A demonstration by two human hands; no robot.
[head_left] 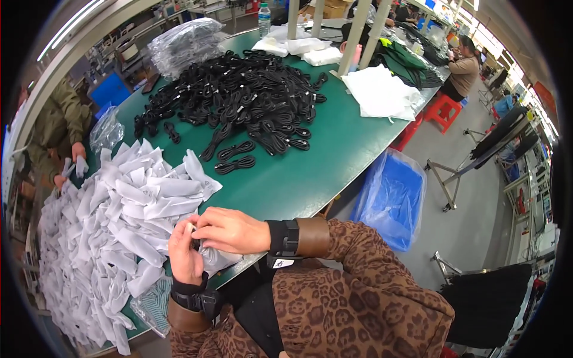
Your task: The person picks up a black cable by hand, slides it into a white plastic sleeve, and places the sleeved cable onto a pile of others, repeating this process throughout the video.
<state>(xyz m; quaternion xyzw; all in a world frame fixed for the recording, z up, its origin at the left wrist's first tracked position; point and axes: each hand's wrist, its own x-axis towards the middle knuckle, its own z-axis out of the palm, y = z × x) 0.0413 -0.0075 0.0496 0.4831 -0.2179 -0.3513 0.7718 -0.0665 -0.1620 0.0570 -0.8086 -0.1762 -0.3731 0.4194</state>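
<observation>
Close to the table's near edge, my left hand (186,253) and my right hand (231,230) meet with fingers pinched together. Between them is a white pouch (216,260), its lower part showing below my right hand. A small dark bit shows at the fingertips; I cannot make out what it is. A large heap of white wrapped pouches (137,197) spreads just left of my hands. Beyond it lies a big pile of bundled black cables (239,95), with a few loose bundles (234,164) at its near side.
The green table (304,185) runs away to the right. A blue bin with a plastic liner (391,200) stands beside it. Clear plastic packs (185,45) and a white sheet (382,92) lie farther back. At left, a co-worker's hands (70,167) hold pouches. A red stool (443,111) is right.
</observation>
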